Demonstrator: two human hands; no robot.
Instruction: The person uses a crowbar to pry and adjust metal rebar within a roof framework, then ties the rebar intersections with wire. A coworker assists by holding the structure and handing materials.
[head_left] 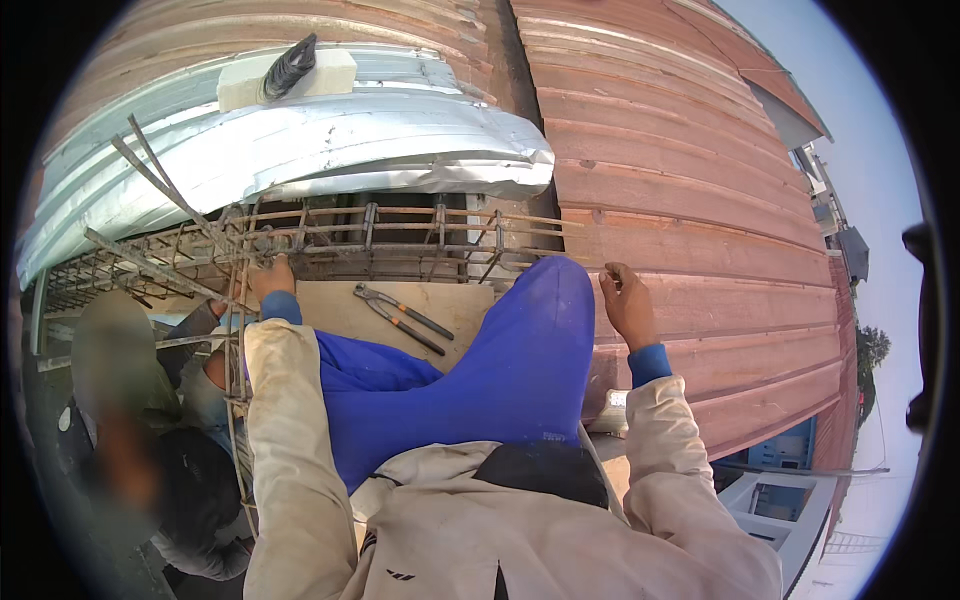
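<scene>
My left hand (270, 282) is closed on the rebar cage (370, 216) at the corner where an upright bundle of bars meets the long horizontal one. Its fingertips are partly hidden among the bars. Out to the right, past my raised knee in blue trousers, my right hand (628, 308) hangs above the rusty roof sheets with curled fingers. Thumb and fingertips come close together, and whatever may be between them is too small to make out. Between my legs, pincers (412, 331) with orange and black handles lie on a pale board (325, 300).
A coil of black wire (288, 70) rests on a pale block (335, 72) atop shiny metal sheeting (400, 145). Loose bars (160, 180) stick up at left. Below them is another person (195, 480). Red corrugated roofing (690, 200) spreads to the right.
</scene>
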